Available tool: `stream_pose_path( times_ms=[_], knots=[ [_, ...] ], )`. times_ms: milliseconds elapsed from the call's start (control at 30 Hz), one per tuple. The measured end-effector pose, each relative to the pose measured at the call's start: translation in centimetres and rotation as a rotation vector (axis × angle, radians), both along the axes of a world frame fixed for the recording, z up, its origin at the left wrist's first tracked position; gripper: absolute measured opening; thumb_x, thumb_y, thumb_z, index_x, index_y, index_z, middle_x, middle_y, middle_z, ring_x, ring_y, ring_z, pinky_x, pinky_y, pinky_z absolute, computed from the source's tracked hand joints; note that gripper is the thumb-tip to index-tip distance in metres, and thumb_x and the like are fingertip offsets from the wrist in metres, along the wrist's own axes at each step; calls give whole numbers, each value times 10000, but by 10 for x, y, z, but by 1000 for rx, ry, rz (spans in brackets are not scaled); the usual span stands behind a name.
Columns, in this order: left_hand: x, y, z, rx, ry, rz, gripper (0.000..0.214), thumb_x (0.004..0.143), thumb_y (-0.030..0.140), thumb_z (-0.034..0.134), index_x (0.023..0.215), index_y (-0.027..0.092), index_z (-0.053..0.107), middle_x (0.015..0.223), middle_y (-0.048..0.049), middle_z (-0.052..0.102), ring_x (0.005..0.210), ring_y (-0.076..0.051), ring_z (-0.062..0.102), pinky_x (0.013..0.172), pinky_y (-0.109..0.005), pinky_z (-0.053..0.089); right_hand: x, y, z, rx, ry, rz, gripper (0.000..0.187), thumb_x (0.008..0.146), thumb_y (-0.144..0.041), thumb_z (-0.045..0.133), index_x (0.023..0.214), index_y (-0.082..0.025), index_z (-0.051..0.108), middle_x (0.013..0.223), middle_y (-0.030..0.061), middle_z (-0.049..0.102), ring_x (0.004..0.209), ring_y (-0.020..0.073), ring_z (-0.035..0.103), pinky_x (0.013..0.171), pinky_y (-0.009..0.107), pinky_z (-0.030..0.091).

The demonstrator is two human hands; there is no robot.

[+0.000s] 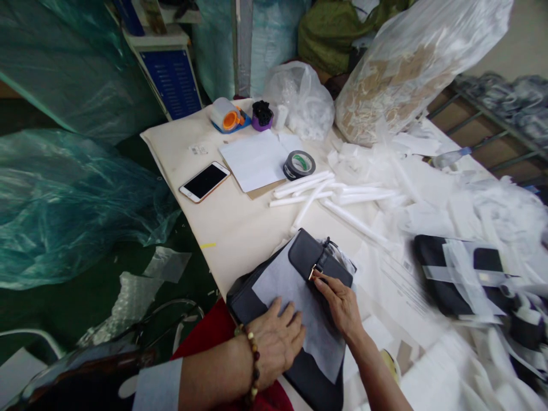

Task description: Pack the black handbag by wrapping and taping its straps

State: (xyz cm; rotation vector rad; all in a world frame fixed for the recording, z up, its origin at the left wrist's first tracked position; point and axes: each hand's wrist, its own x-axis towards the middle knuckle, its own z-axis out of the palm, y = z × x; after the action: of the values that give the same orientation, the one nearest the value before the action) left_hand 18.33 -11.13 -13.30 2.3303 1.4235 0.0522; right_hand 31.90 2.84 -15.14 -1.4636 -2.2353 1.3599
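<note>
A black handbag (pixel 315 383) lies at the near edge of the table, partly over my lap. A thin pale grey paper sheet (pixel 274 278) covers much of its front, tucked up to the short flap (pixel 303 252). My left hand (pixel 277 342), with a beaded bracelet at the wrist, rests flat on the sheet with fingers spread. At the flap's edge, my right hand (pixel 340 303) pinches the gold buckle (pixel 312 272) on the strap between thumb and forefinger. Some clear plastic shows at the bag's far corner.
Beyond the bag lie white foam tubes (pixel 303 185), a roll of black tape (pixel 298 165), white paper (pixel 254 160) and a phone (pixel 204 181). A tape dispenser (pixel 229 115) stands at the far edge. On the right, another black bag (pixel 432 257) sits among loose wrapping.
</note>
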Motion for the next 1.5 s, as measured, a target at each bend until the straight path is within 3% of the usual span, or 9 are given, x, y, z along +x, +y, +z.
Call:
stream_pose_path(
  times_ms=[267,500,800,1067,1133,1333,1500],
  knots=[
    [-2,1,1,26,-14,-15,556,740,380,529,1215,101,459,1248,-159,490,1133,-336,405,918,-509,278,0,3,-1,-111,68,-98,352,766,-474,518,962,-221,666,1020,54,668,1012,252,554,915,392,356],
    [-4,-2,3,41,-30,4,530,753,364,514,1215,112,458,1253,-160,481,1144,-317,395,928,-506,268,-2,1,6,-102,97,-98,345,771,-472,516,925,-202,665,1008,63,669,993,241,568,910,379,385],
    [-4,-1,-1,57,-53,-2,488,768,318,459,1199,89,475,1234,-165,500,1128,-333,408,912,-523,272,-1,-12,2,269,59,83,245,803,-376,509,914,-212,654,976,73,666,934,217,581,859,390,440],
    [-4,-2,-1,61,-52,8,522,743,338,495,1204,94,470,1234,-167,498,1124,-332,412,913,-516,270,-1,-11,-2,118,20,-84,353,788,-468,493,933,-189,655,954,78,678,903,225,608,812,373,469],
    [-4,-1,1,49,-41,0,518,750,337,487,1209,96,464,1241,-165,492,1128,-328,410,919,-513,269,-1,-13,-3,164,2,-32,347,802,-456,481,945,-191,652,959,78,678,901,222,607,810,374,471],
    [-5,1,2,-3,-39,-17,549,740,344,519,1218,84,448,1255,-179,475,1141,-338,400,925,-518,284,-3,-23,-5,480,-128,318,269,844,-276,441,1002,-169,630,1085,92,639,972,226,563,838,393,456],
    [-11,-2,11,-109,-104,-44,693,711,459,574,1259,82,379,1304,-195,414,1207,-342,345,984,-522,253,-6,-39,3,568,-335,421,377,804,-206,464,1161,-110,540,1265,141,507,1060,275,509,844,423,441]
  ],
)
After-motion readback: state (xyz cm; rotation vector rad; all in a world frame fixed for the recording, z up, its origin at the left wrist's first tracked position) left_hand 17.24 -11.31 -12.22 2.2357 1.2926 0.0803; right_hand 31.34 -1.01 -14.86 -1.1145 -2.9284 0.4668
